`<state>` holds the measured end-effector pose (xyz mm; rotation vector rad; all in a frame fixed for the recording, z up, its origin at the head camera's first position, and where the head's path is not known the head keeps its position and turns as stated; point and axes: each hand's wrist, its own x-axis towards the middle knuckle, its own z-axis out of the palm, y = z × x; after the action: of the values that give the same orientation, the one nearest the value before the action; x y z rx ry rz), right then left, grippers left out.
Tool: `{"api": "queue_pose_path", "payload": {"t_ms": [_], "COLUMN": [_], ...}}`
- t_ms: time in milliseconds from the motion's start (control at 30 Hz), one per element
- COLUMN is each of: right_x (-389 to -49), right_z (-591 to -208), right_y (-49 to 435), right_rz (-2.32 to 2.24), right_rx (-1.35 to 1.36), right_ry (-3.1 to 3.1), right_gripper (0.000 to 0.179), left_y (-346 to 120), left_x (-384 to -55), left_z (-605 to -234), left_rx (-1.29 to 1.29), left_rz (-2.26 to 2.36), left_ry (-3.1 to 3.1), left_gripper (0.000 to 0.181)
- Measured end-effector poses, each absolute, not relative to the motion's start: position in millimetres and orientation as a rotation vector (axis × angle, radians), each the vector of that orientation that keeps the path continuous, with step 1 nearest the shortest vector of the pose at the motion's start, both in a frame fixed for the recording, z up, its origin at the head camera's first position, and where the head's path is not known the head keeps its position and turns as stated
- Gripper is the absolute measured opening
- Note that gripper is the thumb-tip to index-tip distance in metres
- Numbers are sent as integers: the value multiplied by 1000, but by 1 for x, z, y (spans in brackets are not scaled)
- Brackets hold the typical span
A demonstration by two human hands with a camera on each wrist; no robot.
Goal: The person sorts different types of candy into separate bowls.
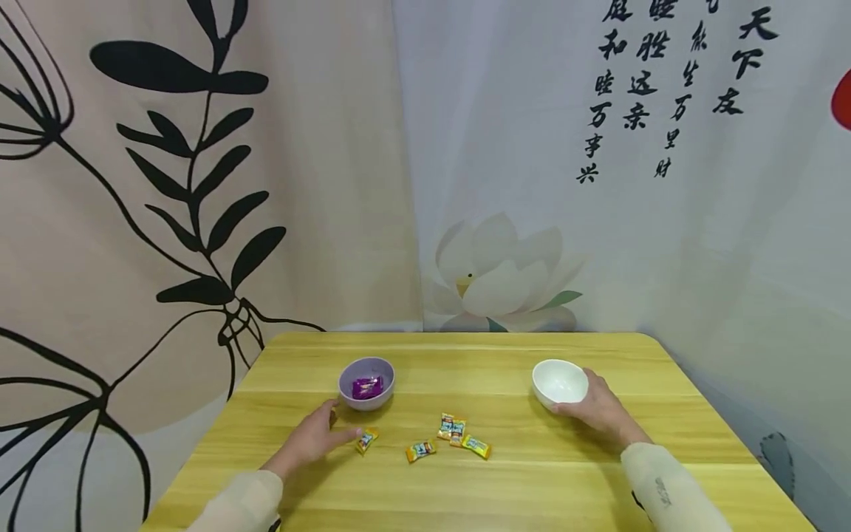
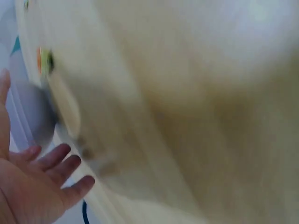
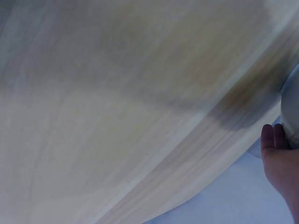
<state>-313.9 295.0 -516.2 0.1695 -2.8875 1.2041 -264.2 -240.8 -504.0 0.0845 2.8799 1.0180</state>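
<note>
My left hand (image 1: 312,441) is spread beside a purple bowl (image 1: 388,384), which holds a purple-wrapped candy (image 1: 367,388). In the left wrist view, that hand's fingers (image 2: 63,164) are parted with nothing between them, and the bowl (image 2: 35,112) is blurred. A yellow-wrapped candy (image 1: 366,442) lies by the left thumb; whether they touch I cannot tell. On the right, my right hand (image 1: 603,410) grips a white bowl (image 1: 560,380) by its right side, thumb at the front and fingers behind. The right wrist view shows only an edge of this bowl (image 3: 292,109).
Several yellow-wrapped candies (image 1: 457,431) lie at mid-table between the hands. The wooden table (image 1: 512,488) has rounded far corners. Behind it hangs a cloth backdrop (image 1: 339,185) printed with plants, a lotus and dark writing.
</note>
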Motion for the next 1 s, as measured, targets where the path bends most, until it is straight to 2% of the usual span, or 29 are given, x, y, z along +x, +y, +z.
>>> {"api": "queue_pose_path", "payload": {"t_ms": [500, 800, 1000], "right_x": [-317, -311, -312], "right_z": [-513, -514, -514], "right_y": [287, 290, 292], "right_rz": [1271, 1306, 1292], "right_rx": [171, 131, 150], "right_ry": [-2810, -2833, -2820], "right_gripper": [107, 109, 107], "left_y": [-212, -203, -201], "left_x": [-247, -241, -242], "left_z": [-527, -529, -532], "left_rx": [194, 352, 407], "left_rz": [576, 531, 475], "left_ry": [3234, 3334, 3348], "left_gripper": [56, 21, 16]}}
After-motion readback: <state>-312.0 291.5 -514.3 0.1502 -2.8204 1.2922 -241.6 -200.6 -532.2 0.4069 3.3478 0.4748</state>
